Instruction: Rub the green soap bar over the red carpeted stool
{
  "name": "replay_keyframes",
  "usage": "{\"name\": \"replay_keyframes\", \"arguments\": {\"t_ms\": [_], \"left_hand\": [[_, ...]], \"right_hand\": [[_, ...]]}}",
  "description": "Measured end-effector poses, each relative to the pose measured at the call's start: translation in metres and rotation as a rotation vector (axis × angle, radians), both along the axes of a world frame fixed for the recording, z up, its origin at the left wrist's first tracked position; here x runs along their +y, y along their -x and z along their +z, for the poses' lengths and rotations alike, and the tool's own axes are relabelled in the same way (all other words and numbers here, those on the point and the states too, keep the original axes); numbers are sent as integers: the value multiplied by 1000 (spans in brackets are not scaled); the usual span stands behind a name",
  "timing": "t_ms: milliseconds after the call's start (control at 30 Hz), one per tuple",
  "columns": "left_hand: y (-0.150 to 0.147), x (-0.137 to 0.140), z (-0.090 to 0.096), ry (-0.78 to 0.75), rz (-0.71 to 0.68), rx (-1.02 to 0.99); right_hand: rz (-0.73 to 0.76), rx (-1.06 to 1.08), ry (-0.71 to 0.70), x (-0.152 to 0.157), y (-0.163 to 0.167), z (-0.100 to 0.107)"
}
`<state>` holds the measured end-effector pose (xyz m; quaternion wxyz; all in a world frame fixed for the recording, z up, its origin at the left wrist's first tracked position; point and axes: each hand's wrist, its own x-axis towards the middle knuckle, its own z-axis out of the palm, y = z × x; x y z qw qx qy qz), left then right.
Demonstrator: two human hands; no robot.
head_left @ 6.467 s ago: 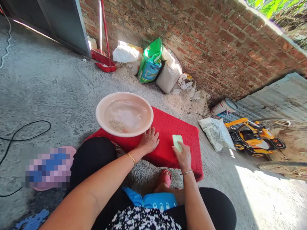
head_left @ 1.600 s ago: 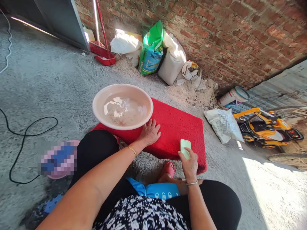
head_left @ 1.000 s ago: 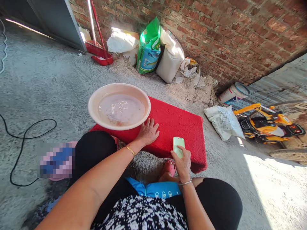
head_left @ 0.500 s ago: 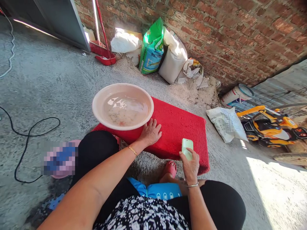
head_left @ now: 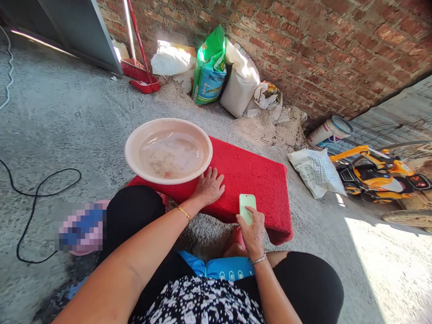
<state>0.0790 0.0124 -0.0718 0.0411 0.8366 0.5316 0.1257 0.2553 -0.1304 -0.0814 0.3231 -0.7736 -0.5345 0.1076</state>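
Note:
My left hand (head_left: 209, 188) lies flat on the red cloth (head_left: 249, 166) with its fingers spread, close to the rim of the pale basin (head_left: 133, 165). Cloudy water with dark specks fills part of that basin, which stands on the left end of the cloth. Over the near edge of the cloth, my right hand (head_left: 252, 227) is closed on a pale green, rounded rectangular scrubbing brush (head_left: 247, 204). My thumb is at its left side and a finger rests on its back. Its underside is hidden.
A pink tub (head_left: 97, 234), partly blurred, stands left of my knee near a black cable (head_left: 33, 195). Several sacks (head_left: 236, 92) lean along the brick wall (head_left: 303, 54), beside a red dustpan (head_left: 145, 85). A toy excavator (head_left: 381, 175) stands at right.
My right hand has moved left along the cloth's near edge with the brush. My left hand stays flat on the cloth. The whole view has shifted slightly.

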Motion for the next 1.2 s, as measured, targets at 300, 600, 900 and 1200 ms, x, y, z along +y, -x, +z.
{"name": "replay_keyframes", "arguments": {"t_ms": [300,600,900,1200], "left_hand": [[-1,1,0,10,-3,-9],[-1,1,-1,-16,-5,-10],[-1,-1,-1,-23,-9,3],[-2,0,-1,-21,-5,13]], "right_hand": [[23,49,-23,2,-9,4],[42,-58,-84,0,-5,-5],[62,-193,-176,-1,-4,-16],[57,-244,-209,-2,-2,-19]]}}
